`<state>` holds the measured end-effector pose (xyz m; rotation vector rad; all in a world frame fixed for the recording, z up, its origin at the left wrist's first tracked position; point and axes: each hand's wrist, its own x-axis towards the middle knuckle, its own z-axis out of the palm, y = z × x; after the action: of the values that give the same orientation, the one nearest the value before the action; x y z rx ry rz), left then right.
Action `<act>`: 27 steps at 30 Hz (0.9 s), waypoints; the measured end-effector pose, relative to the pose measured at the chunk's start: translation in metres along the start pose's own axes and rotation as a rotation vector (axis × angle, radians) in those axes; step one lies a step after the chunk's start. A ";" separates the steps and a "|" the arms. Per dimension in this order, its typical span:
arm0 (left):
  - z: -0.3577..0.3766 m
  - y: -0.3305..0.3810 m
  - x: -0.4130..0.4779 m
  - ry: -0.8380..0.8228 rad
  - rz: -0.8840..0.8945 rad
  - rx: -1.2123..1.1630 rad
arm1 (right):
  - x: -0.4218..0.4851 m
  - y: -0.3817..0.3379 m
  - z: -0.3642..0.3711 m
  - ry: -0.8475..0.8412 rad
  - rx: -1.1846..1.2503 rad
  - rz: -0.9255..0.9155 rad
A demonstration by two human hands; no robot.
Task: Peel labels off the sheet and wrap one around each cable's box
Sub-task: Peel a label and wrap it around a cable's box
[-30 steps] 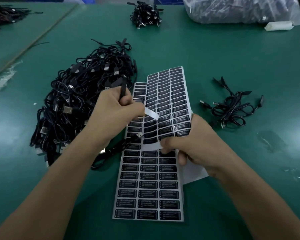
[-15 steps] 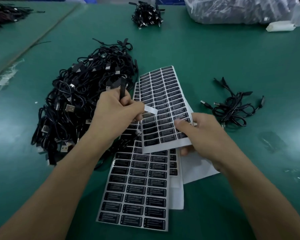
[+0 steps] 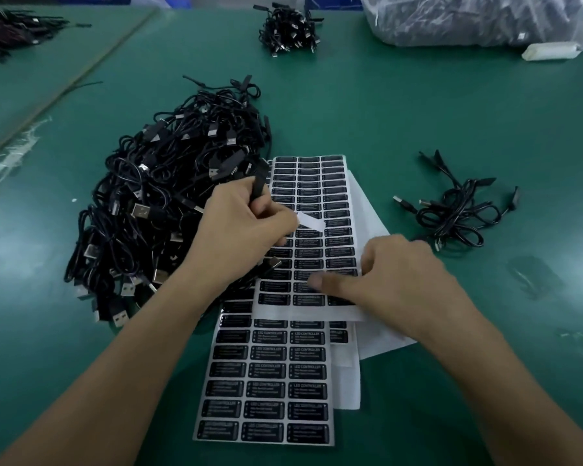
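Observation:
My left hand grips a black cable box and a peeled label sticks out from its fingertips, white side up. The cable from that box trails under the hand to a USB plug. My right hand lies on the top label sheet, fingers spread and thumb pressing its lower rows. A second label sheet of black labels lies below, partly under the top one.
A big heap of black cables sits left of the sheets. A small bundle of cables lies to the right. Another cable bundle, a plastic bag and a white roll are at the far edge. Bare white backing paper pokes out under the sheets.
My right hand has turned the top label sheet clockwise and slid it right, then flattened onto it. The lower sheet has shifted left. My left hand has kept its hold.

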<state>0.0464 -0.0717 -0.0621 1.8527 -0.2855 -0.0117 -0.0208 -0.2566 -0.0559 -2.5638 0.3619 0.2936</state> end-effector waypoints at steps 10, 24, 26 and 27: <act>0.017 -0.001 -0.009 0.083 0.228 0.200 | 0.004 -0.008 0.011 0.267 0.627 -0.287; 0.019 0.000 -0.015 0.002 0.339 0.232 | 0.016 -0.005 0.003 0.024 1.155 0.054; 0.019 0.000 -0.013 0.012 0.256 0.191 | 0.017 -0.002 0.001 0.075 1.163 0.027; 0.019 0.000 -0.013 0.013 0.212 0.173 | 0.017 -0.001 0.001 0.083 1.155 0.014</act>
<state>0.0313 -0.0874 -0.0695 1.9841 -0.4853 0.1765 -0.0043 -0.2585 -0.0610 -1.4364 0.4137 -0.0386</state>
